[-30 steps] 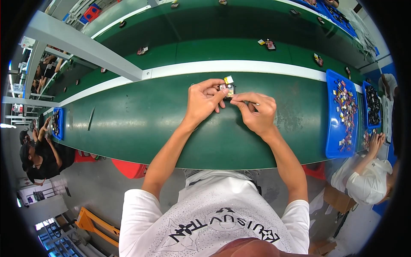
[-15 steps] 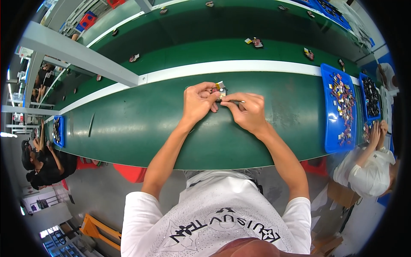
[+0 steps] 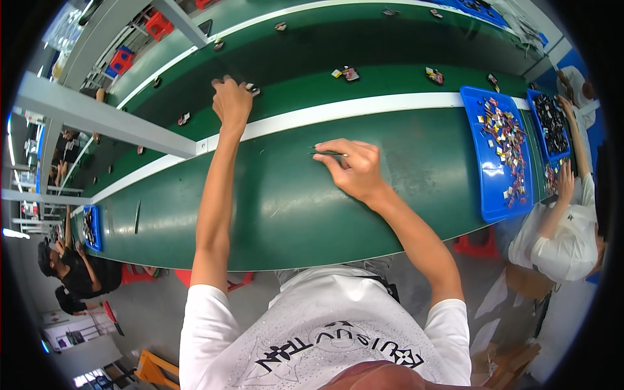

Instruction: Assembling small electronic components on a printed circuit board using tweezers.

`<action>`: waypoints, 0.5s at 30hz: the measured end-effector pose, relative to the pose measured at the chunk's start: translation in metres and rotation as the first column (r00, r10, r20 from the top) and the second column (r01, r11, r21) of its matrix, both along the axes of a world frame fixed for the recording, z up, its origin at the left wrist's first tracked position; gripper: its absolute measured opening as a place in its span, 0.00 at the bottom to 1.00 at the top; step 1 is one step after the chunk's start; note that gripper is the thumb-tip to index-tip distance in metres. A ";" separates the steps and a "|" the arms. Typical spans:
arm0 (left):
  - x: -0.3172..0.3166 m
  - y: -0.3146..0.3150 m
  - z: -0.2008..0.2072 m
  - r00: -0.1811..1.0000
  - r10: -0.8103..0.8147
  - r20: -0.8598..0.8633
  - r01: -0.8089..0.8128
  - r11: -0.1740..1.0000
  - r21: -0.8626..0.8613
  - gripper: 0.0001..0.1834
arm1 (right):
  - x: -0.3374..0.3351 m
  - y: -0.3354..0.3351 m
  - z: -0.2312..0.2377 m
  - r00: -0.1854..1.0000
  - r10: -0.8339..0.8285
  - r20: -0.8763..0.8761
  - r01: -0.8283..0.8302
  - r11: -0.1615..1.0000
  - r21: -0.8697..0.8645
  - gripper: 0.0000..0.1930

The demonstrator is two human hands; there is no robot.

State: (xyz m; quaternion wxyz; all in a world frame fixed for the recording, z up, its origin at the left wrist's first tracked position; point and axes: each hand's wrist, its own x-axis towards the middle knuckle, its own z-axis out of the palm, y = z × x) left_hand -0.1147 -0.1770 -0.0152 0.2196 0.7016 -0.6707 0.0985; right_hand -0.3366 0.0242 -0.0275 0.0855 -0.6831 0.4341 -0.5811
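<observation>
My left hand (image 3: 232,103) is stretched forward over the far green belt. Its back faces up and the fingers bend downward, so the fingertips are hidden. Right beside these fingers is a small electronic part (image 3: 253,90) with pale and dark pieces; whether the fingers touch it I cannot tell. Closer in, above the near green work surface (image 3: 305,214), my right hand (image 3: 356,166) is closed in a pinch on thin tweezers (image 3: 335,154), whose tips point left. Nothing shows between the tips.
Other small parts (image 3: 348,73) lie spaced along the belt, past a white rail (image 3: 364,104). At right stand a blue tray (image 3: 486,188) of loose parts and another blue tray (image 3: 559,153) of black items. A grey post (image 3: 117,110) crosses at left. People sit at both ends.
My left hand has left my right hand and moved forward and left to the belt. The part that was between both hands is gone from there; one now lies beside my left hand.
</observation>
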 end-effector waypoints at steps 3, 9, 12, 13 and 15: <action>-0.033 0.003 0.011 0.960 -0.266 -0.088 0.247 0.952 -0.180 0.18 | -0.002 0.004 0.001 1.000 -0.003 -0.025 0.004 1.000 0.021 0.06; -0.127 -0.012 0.013 0.598 -0.727 -0.338 0.784 0.618 0.058 0.14 | 0.000 0.004 -0.008 0.998 0.049 -0.044 -0.049 0.999 0.004 0.06; -0.151 -0.019 0.011 0.510 -0.807 -0.296 0.858 0.499 0.120 0.17 | 0.004 0.002 -0.011 0.998 0.061 -0.015 -0.062 0.998 -0.019 0.06; -0.153 -0.025 0.010 0.452 -0.856 -0.252 0.892 0.431 0.138 0.17 | 0.005 0.002 -0.009 0.997 0.072 -0.018 -0.073 0.997 -0.019 0.06; -0.157 -0.031 0.012 0.478 -0.856 -0.198 0.870 0.431 0.240 0.17 | 0.005 0.001 -0.009 0.997 0.071 -0.019 -0.071 0.997 -0.015 0.07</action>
